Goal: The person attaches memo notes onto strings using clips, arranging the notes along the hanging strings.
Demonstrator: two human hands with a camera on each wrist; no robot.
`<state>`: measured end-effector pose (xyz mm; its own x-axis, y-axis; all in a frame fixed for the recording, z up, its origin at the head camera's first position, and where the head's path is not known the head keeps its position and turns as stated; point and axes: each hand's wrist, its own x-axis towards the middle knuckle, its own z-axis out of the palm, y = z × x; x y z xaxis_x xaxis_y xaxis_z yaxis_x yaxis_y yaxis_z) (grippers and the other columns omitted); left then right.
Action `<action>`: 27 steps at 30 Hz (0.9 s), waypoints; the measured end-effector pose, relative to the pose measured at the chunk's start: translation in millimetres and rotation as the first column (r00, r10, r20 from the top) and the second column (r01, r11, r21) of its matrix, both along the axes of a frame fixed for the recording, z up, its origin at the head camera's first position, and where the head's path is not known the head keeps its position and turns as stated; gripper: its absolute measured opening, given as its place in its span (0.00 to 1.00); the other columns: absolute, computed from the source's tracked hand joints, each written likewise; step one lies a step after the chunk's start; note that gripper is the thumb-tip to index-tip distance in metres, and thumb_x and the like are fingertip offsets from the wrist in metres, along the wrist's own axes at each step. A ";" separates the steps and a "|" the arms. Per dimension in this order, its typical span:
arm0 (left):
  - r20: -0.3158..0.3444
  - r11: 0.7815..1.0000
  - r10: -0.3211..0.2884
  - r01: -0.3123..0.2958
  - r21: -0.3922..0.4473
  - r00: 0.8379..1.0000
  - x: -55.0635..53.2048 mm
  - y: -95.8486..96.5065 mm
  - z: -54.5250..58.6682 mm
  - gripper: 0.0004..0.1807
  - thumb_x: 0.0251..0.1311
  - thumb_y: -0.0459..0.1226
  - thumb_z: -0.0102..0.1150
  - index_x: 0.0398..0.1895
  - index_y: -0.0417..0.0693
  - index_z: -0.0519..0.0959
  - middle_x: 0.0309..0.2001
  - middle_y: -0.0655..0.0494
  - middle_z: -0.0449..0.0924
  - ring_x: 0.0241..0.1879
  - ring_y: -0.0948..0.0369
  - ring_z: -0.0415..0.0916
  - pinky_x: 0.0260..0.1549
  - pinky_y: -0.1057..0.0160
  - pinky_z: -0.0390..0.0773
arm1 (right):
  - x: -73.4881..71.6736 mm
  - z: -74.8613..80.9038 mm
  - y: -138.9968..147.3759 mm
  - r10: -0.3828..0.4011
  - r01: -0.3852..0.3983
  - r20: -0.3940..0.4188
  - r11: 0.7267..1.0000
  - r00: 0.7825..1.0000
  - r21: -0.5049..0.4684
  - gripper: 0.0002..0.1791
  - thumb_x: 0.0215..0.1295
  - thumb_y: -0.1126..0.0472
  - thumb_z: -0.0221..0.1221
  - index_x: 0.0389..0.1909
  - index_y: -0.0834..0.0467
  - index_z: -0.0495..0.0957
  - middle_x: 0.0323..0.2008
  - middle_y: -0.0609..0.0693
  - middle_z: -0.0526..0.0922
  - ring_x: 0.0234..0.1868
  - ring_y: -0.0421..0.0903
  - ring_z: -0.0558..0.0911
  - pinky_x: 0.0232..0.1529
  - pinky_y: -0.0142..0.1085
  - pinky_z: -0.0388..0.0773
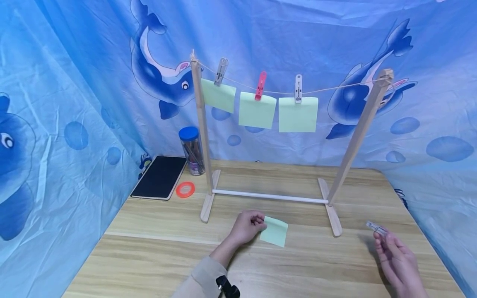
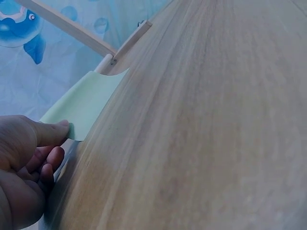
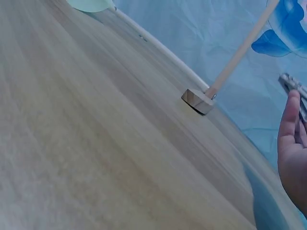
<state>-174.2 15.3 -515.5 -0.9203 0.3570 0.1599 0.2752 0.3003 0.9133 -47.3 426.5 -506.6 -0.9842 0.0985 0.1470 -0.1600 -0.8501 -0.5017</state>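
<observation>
My left hand (image 1: 246, 227) pinches a pale green sticky note (image 1: 275, 231) by its left edge, just above the table in front of the wooden stand. In the left wrist view, thumb and fingers grip one corner of the note (image 2: 88, 103). Off to the right, my right hand (image 1: 398, 258) holds a clear grey clothespin (image 1: 376, 228) between thumb and fingers. The right wrist view catches only part of that hand (image 3: 293, 148) and the clothespin (image 3: 291, 82). Three green notes hang on a string (image 1: 335, 88), under a grey clothespin (image 1: 221, 71), a red one (image 1: 260, 86) and a white one (image 1: 298, 88).
The stand has a left post (image 1: 201, 124), a right post (image 1: 359, 134) and a white crossbar (image 1: 270, 196). Left of it are a black notebook (image 1: 160, 177), an orange tape roll (image 1: 185, 189) and a blue-lidded jar (image 1: 192, 151). A blue dolphin-print curtain surrounds the table (image 1: 156, 252).
</observation>
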 end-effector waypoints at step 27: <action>-0.289 0.958 0.044 0.042 0.285 0.956 1.4 33.0 176.3 0.08 0.64 0.35 0.68 0.43 0.41 0.87 0.27 0.56 0.82 0.24 0.67 0.68 0.22 0.71 0.67 | -31.5 181.4 -19.0 -0.239 0.508 -0.456 0.544 0.857 0.668 0.19 0.71 0.81 0.48 0.61 0.80 0.70 0.44 0.54 0.88 0.41 0.42 0.88 0.45 0.29 0.82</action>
